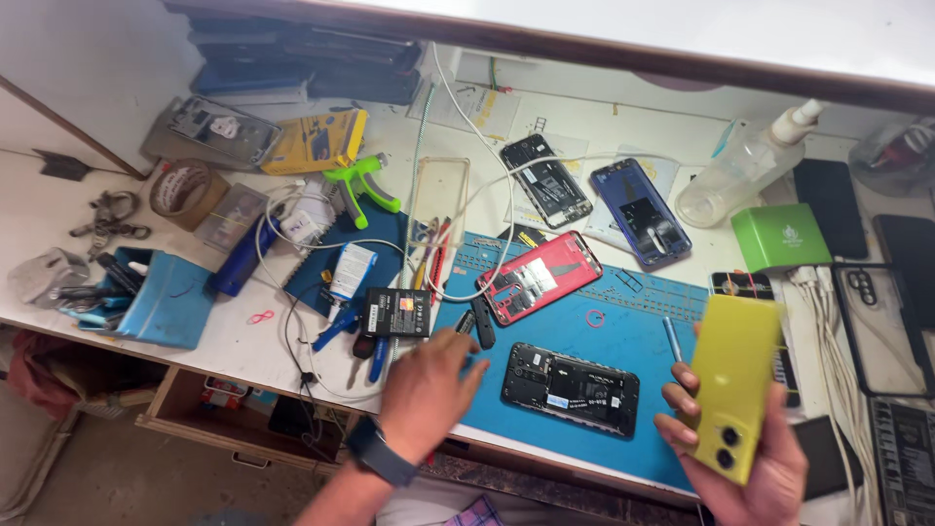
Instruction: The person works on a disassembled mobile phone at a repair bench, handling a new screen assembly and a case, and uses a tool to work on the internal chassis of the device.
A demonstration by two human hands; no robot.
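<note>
Lying open on the blue mat (623, 336) of the bench (234, 341), a black phone (571, 388) is neared by the left hand (429, 390), fingers loosely curled and holding nothing, while a yellow back cover (732, 385) is gripped in the right hand (755, 458).

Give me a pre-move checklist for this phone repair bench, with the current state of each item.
1. Yellow back cover gripped firmly in the right hand: ok, fingers wrap both edges.
2. Left hand free to work: cannot tell, it hovers over the blue mat with its fingertips hidden.
3. Opened black phone lying flat on the mat, insides up: ok.
4. Space around the opened phone uncluttered: ok, bare mat on all sides.
5. Red phone free of cables: not ok, a white cable loops beside and over it.
6. Tool at hand: ok, a blue-handled tool lies on the mat beside the cover.
</note>
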